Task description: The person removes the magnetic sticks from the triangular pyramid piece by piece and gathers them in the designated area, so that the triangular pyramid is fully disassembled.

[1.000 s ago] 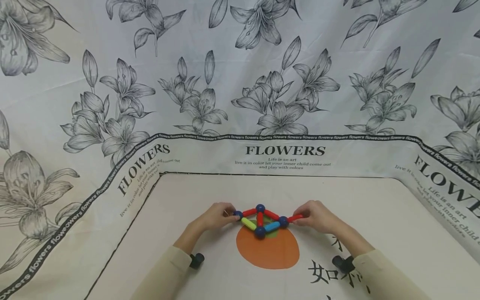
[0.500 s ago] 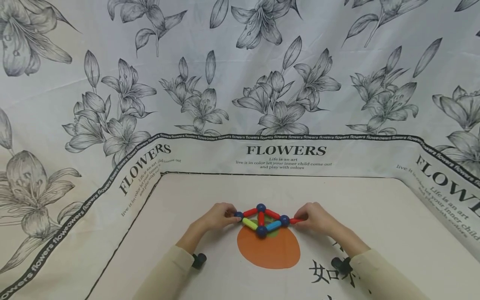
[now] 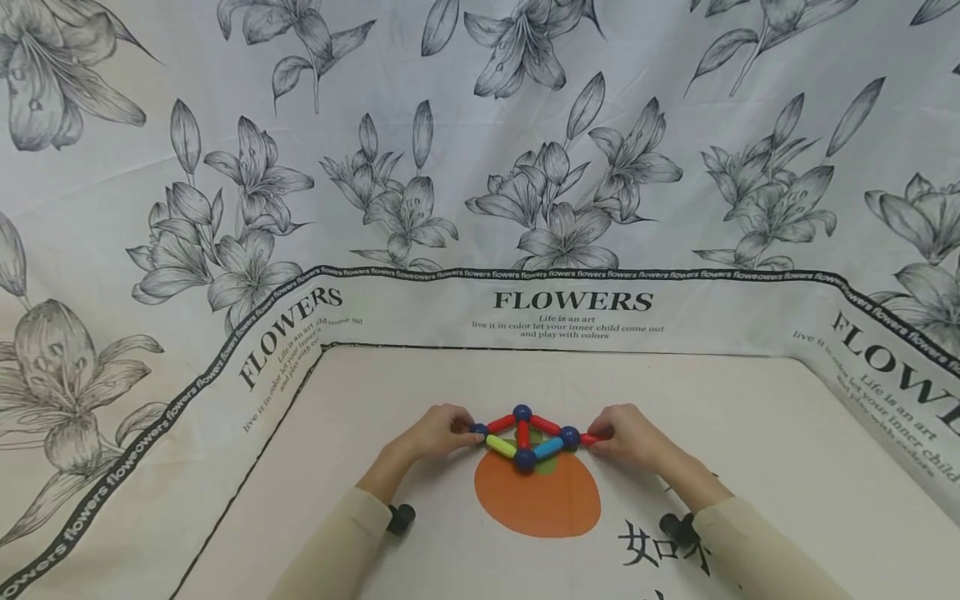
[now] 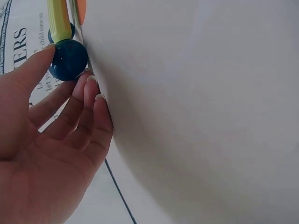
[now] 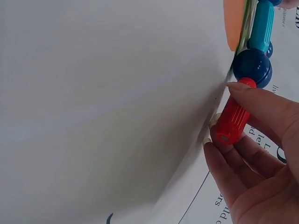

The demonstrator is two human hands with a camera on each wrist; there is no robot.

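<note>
In the head view, a frame (image 3: pixel 523 435) of rods and balls is held between two hands, over the far part of an orange print (image 3: pixel 537 504) on the surface (image 3: pixel 405 375). Read as a clock, the frame is cornered by a twelve-o'clock ball (image 3: pixel 522 412), a three-o'clock ball (image 3: pixel 570 437), a six-o'clock ball (image 3: pixel 524 460) and a nine-o'clock ball (image 3: pixel 479 431), all dark blue. The upper sides are formed by red rods (image 3: pixel 502 423), the lower ones by a yellow rod (image 3: pixel 501 447) and a blue rod (image 3: pixel 548 450); twelve and six are joined by a red crossbar (image 3: pixel 523 432). The nine-o'clock ball is held by the left hand (image 3: pixel 441 431). An outer rod (image 3: pixel 591 438), red, is gripped by the right hand (image 3: pixel 630 435) beside the three-o'clock ball. Black characters (image 3: pixel 648 543) are printed toward four o'clock.

In the left wrist view, the nine-o'clock ball is grasped, the thumb being placed at its ten o'clock and fingers at about five. The yellow rod is pointed near twelve.

In the right wrist view, the outer rod is pinched between thumb and fingers, its free end exposed toward seven o'clock. The three-o'clock ball is joined to it at one o'clock.
</note>
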